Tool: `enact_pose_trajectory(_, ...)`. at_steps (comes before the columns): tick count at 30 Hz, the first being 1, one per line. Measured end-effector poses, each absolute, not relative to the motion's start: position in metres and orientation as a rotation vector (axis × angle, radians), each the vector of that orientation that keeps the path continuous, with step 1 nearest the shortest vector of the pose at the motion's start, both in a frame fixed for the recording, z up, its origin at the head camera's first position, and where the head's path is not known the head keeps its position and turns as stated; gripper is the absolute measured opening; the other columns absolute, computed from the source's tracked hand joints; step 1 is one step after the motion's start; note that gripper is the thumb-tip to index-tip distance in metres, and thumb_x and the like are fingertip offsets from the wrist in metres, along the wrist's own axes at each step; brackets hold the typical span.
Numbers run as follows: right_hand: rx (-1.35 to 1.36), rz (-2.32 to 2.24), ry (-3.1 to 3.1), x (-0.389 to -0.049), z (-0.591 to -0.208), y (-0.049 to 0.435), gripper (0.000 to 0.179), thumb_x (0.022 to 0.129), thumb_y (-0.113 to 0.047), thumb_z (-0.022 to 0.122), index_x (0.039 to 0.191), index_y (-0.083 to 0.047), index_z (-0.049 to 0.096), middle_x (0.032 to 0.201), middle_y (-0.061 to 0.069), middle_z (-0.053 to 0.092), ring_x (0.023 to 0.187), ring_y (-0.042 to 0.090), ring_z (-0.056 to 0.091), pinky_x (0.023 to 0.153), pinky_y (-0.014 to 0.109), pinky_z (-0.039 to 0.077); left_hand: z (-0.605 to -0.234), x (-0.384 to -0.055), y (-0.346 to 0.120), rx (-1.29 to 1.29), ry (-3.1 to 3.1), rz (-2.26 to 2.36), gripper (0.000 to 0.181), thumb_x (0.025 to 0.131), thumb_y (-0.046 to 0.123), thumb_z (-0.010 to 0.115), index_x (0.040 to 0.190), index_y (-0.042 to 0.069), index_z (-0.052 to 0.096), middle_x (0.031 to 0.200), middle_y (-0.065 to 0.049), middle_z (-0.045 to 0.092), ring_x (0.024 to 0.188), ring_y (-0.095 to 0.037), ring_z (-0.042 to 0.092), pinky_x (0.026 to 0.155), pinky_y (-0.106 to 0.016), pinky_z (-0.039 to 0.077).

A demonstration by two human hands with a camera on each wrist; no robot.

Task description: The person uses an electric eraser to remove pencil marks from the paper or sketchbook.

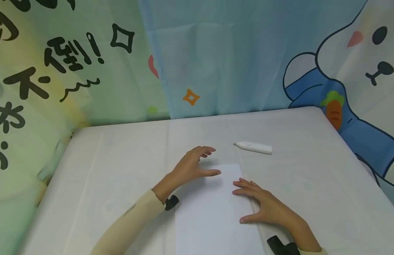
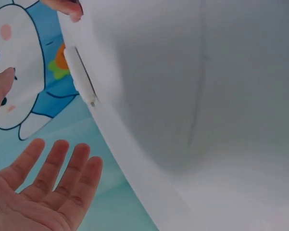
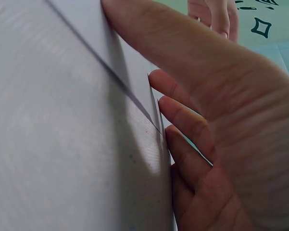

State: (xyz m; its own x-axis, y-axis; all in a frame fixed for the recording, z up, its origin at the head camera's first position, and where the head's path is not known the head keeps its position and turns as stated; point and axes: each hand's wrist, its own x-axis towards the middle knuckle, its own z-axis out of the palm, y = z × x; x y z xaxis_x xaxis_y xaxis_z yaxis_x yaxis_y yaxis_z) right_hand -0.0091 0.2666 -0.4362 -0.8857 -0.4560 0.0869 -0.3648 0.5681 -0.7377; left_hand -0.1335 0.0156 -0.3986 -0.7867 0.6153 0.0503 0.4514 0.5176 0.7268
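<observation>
A white sheet of paper lies flat on the white-covered table, its near end cut off by the bottom of the head view. Over its far left part hovers my left hand, thumb and fingers spread with nothing between them; the left wrist view shows its bare palm. At the sheet's right edge is my right hand, thumb and fingers apart. In the right wrist view its thumb and fingertips lie close to the paper's edge; whether they touch it I cannot tell.
A slim white pen-shaped device with a narrow tip lies beyond the paper, to the right. The table ends at a printed curtain behind. Black wrist straps sit on both arms.
</observation>
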Motion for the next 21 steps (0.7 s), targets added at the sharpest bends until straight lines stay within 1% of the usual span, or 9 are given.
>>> enact_pose_trajectory(7, -0.781, -1.248, 2.687, -0.009, -0.44, 0.269, 0.064, 0.071, -0.039, 0.086, 0.124, -0.013, 0.064, 0.142, 0.012, 0.052, 0.137, -0.016, 0.018, 0.108, 0.002, 0.005, -0.398, -0.14, 0.03, 0.896, 2.536, 1.075, 0.069, 0.078, 0.04, 0.082, 0.135, 0.012, 0.055, 0.126, -0.007, 0.061, 0.116, -0.021, 0.057, 0.093, -0.036, 0.05)
enact_pose_trajectory(13, -0.78, -1.251, 2.683, -0.009, -0.44, 0.27, 0.063, 0.071, -0.039, 0.086, 0.125, -0.013, 0.064, 0.142, 0.01, 0.051, 0.136, -0.017, 0.017, 0.107, 0.002, 0.005, -0.398, -0.146, 0.041, 0.902, 2.555, 1.028, 0.069, 0.078, 0.042, 0.081, 0.135, 0.013, 0.055, 0.125, -0.006, 0.061, 0.116, -0.02, 0.057, 0.093, -0.036, 0.05)
enact_pose_trajectory(21, -0.784, -1.245, 2.685, -0.008, -0.44, 0.272, 0.063, 0.072, -0.042, 0.084, 0.126, -0.016, 0.063, 0.144, 0.005, 0.05, 0.138, -0.013, 0.018, 0.106, 0.002, 0.005, -0.399, -0.156, 0.054, 0.967, 2.565, 0.985, 0.066, 0.081, 0.04, 0.079, 0.135, 0.012, 0.055, 0.124, -0.007, 0.061, 0.115, -0.021, 0.057, 0.092, -0.034, 0.05)
